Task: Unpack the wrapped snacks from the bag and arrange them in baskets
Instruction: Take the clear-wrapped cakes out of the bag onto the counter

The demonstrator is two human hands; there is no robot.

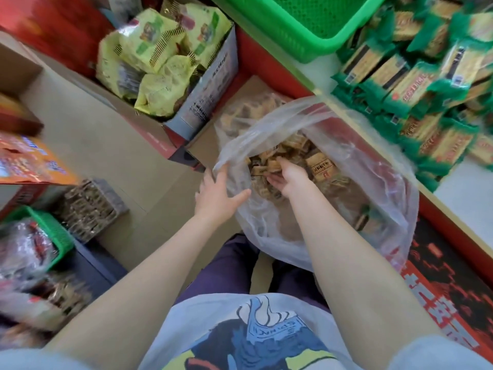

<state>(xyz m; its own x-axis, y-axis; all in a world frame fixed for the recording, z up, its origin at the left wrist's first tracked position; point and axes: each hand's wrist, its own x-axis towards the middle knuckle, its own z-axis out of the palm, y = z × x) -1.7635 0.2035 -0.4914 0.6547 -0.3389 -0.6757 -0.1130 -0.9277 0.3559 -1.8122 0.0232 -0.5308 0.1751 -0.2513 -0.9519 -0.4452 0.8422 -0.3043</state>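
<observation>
Head view, looking down past the torso. A large clear, thin plastic bag (333, 182) stands open on the floor between the person's knees and a red-fronted shelf unit (266, 57). It is partly filled with small tan-wrapped snack packets (318, 165).

Left hand (218, 193): at the near-left rim of the bag mouth, fingers (210, 174) pinching the plastic edge and holding it up; thumb spread toward the opening.

Right hand (289, 176): inside the bag mouth, fingers curled down onto the packets, with a few packets at the fingertips. How many it grips cannot be told; blur hides the detail.

Surroundings: green plastic basket (301, 25) at top centre on the white shelf top. Beside it, to the right, a pile of green-and-yellow wrapped snack bars (416, 86). An open cardboard box (210, 84) of pale yellow-green snack bags (157, 57) stands on the floor, upper left of the clear bag. A second green basket (53, 231) sits at the left edge holding red-wrapped goods. Just beside it lies a block of dark-wrapped packets (90, 206).
</observation>
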